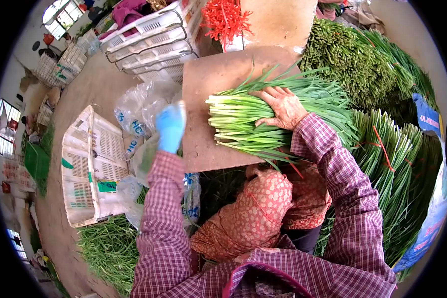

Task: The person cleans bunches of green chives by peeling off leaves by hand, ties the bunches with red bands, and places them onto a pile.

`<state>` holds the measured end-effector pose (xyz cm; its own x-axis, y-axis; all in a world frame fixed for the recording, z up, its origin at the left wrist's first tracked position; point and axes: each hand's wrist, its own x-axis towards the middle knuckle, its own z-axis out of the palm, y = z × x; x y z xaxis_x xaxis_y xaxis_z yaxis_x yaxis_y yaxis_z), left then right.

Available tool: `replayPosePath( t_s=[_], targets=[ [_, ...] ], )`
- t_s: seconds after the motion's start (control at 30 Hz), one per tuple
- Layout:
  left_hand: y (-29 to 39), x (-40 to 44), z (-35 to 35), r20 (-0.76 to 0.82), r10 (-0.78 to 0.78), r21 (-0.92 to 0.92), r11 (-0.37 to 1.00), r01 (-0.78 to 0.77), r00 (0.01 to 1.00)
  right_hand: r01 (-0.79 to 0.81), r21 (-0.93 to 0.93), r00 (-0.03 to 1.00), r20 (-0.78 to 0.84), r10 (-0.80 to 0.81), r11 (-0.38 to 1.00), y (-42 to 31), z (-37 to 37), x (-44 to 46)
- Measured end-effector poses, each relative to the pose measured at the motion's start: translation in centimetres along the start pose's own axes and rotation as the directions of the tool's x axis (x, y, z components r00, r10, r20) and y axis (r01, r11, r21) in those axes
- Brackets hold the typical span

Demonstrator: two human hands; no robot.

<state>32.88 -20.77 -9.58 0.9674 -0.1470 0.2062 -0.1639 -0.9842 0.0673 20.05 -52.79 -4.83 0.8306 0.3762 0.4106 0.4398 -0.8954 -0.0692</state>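
A loose bunch of long green leafy stalks (233, 116) lies across a brown board (198, 149), its pale ends to the left. My bare right hand (281, 109) rests on top of the bunch, fingers spread and pressing on the leaves. Left of the board's edge is my left hand (171, 126), in a blue glove and blurred by motion; its fingers cannot be made out. A red tie (296, 170) hangs at the board's near edge, below the bunch.
White crates (154, 44) are stacked at the back left, near clear plastic bags (144, 107). Another white crate (107, 149) stands left. Red ties (226, 20) hang behind the board. Bundled greens (352, 59) are piled right. Loose greens (109, 251) lie at lower left.
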Motion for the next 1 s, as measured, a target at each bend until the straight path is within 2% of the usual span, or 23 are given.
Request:
replayPosePath(
  t_s=[0.07, 0.1, 0.13, 0.2, 0.27, 0.33, 0.37, 0.43, 0.47, 0.53, 0.6, 0.67, 0.73, 0.8, 0.83, 0.9, 1.0],
  targets=[
    [-1.6, -0.8, -4.6, -0.108, -0.014, -0.019, 1.000, 0.012, 0.994, -0.017, 0.006, 1.000, 0.018, 0.017, 1.000, -0.3, 0.0, -0.1],
    [-1.1, -1.2, -6.9, -0.193, -0.045, -0.318, 0.948, -0.019, 0.980, -0.019, 0.017, 0.999, 0.030, 0.018, 1.000, -0.4, -0.4, 0.1],
    [-0.4, -1.3, -8.7, -0.264, -0.098, -0.586, 0.806, -0.079, 0.959, -0.023, 0.024, 0.999, 0.043, 0.022, 0.999, -0.4, -0.6, 0.2],
    [2.2, -0.7, -9.9, -0.458, 0.131, -0.615, 0.667, -0.420, 0.879, -0.031, 0.031, 0.998, 0.053, 0.029, 0.999, -0.1, -0.5, 0.3],
    [7.2, -1.6, -10.9, -0.526, 0.398, -0.497, 0.573, -0.652, 0.751, -0.014, 0.047, 0.999, 0.053, 0.012, 0.999, 0.0, -0.5, 0.2],
    [11.5, -4.0, -12.0, -0.252, 0.586, -0.431, 0.645, -0.631, 0.770, 0.012, 0.048, 0.998, 0.059, -0.015, 0.999, 0.1, -0.6, 0.3],
    [12.5, -4.4, -11.3, -0.246, 0.592, -0.439, 0.638, -0.632, 0.768, 0.012, 0.052, 0.997, 0.078, -0.016, 0.999, 0.2, -0.7, 0.4],
    [13.6, -4.8, -9.4, 0.006, 0.686, -0.432, 0.658, -0.617, 0.727, 0.018, 0.045, 0.995, 0.101, -0.022, 0.999, 0.3, -1.1, 0.5],
    [13.5, -5.1, -8.9, 0.010, 0.691, -0.433, 0.654, -0.620, 0.723, 0.026, 0.018, 0.994, 0.105, -0.027, 1.000, 0.3, -1.1, 0.5],
    [12.7, -5.7, -8.1, -0.021, 0.766, -0.304, 0.608, -0.734, 0.643, 0.032, -0.034, 0.997, 0.078, -0.030, 0.999, 0.2, -1.0, 0.5],
    [12.5, -6.9, -8.2, 0.002, 0.785, -0.283, 0.594, -0.753, 0.619, 0.016, -0.042, 0.999, 0.044, -0.015, 0.999, 0.3, -0.5, 0.2],
    [12.7, -8.1, -8.5, 0.080, 0.789, -0.014, 0.612, -0.791, 0.609, 0.000, -0.051, 1.000, 0.003, 0.001, 0.999, 0.3, -0.1, 0.2],
    [13.5, -8.4, -8.0, 0.111, 0.779, 0.049, 0.615, -0.787, 0.616, -0.001, -0.043, 0.999, 0.040, 0.003, 0.999, 0.4, 0.0, 0.1],
    [14.5, -8.3, -7.7, 0.132, 0.703, 0.162, 0.681, -0.714, 0.699, -0.016, -0.001, 0.998, 0.060, 0.016, 1.000, 0.6, 0.0, 0.3],
    [14.9, -7.9, -7.6, 0.134, 0.686, 0.167, 0.696, -0.698, 0.716, -0.040, 0.007, 0.994, 0.099, 0.039, 0.999, 0.8, -0.1, 0.4],
    [15.1, -6.5, -7.6, 0.098, 0.681, 0.063, 0.723, -0.688, 0.725, -0.079, 0.018, 0.986, 0.150, 0.075, 0.997, 1.1, -0.1, 0.8],
    [15.1, -5.4, -7.2, 0.079, 0.660, -0.013, 0.750, -0.661, 0.747, -0.089, -0.043, 0.990, 0.105, 0.093, 0.995, 1.1, -0.6, 1.0]
  ],
)
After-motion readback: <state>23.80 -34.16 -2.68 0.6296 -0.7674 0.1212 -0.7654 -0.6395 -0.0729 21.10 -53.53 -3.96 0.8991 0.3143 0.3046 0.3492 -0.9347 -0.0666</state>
